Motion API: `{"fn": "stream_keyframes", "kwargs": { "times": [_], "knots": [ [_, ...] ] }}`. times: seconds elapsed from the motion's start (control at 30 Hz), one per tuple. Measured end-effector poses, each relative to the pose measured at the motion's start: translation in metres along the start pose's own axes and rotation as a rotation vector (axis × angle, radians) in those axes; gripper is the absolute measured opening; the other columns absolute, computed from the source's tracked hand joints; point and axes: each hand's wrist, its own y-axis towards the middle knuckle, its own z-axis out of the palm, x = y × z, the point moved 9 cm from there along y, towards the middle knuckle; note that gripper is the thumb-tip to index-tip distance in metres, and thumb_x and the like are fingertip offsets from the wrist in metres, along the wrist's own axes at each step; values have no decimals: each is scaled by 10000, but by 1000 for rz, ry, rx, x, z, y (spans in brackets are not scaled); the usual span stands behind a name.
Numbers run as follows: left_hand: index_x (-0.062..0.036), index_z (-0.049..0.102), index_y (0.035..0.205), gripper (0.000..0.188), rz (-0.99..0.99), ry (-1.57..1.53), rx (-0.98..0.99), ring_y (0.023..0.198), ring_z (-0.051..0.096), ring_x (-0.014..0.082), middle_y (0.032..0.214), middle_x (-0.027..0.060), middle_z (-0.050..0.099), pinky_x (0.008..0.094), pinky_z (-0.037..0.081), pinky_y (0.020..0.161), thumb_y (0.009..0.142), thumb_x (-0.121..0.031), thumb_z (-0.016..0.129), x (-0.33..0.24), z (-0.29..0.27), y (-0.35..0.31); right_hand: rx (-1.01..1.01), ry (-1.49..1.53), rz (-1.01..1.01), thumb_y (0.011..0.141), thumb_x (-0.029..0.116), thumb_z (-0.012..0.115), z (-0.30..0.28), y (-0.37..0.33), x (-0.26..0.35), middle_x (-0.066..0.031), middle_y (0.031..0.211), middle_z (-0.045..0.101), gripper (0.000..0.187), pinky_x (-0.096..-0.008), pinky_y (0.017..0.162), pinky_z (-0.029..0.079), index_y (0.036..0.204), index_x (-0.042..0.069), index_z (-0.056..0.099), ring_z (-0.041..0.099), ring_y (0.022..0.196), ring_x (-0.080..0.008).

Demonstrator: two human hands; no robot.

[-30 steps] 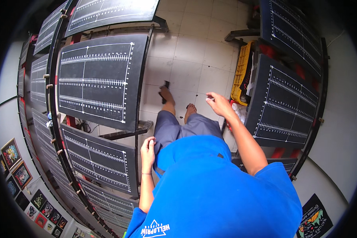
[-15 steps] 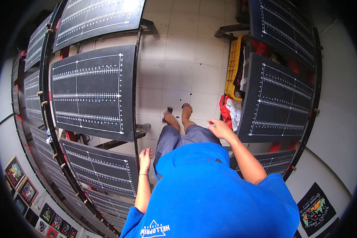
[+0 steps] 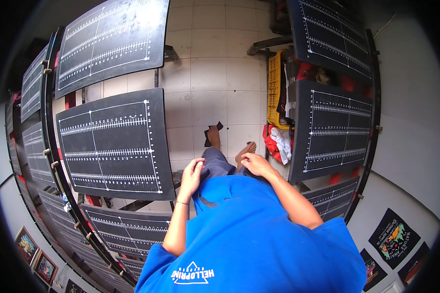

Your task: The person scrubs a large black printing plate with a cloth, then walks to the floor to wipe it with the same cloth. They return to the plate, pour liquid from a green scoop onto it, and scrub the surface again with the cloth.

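left hand point(image 3: 191, 176) forward, right hand point(image 3: 257, 164) angled inward, fingers loosely curled, grasp unclear

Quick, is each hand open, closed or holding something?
Left hand: loosely curled; cannot tell if it holds something small.
Right hand: loosely curled; cannot tell either.

Open aisle point(image 3: 210, 93) between black boards point(image 3: 113, 141)
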Motion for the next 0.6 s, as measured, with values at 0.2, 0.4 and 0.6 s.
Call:
{"fn": "stream_keyframes", "kwargs": {
  "times": [0.2,0.4,0.6],
  "knots": [
    [-34,638,1183,268,-14,19,-59,956,632,133,1116,60,680,283,499,819,1042,-218,503,-18,-32,25,-138,75,131,937,284,607,-37,-3,-9,-191,1119,702,399,-392,915,512,1233,18,638,679,1047,-301],
    [-22,634,1182,276,56,-50,-93,964,627,135,1127,66,675,284,503,849,1048,-219,495,-49,-21,35,-155,6,-40,933,277,602,-75,29,34,-197,1108,705,385,-408,913,517,1209,12,640,673,1044,-340],
    [-28,634,1195,273,90,-60,-281,968,645,148,1118,68,682,290,511,857,1041,-217,509,-61,-49,8,-81,-192,-184,936,285,603,-98,94,56,-215,1133,692,416,-414,938,509,1219,-19,624,661,1075,-350]
  ]
}}
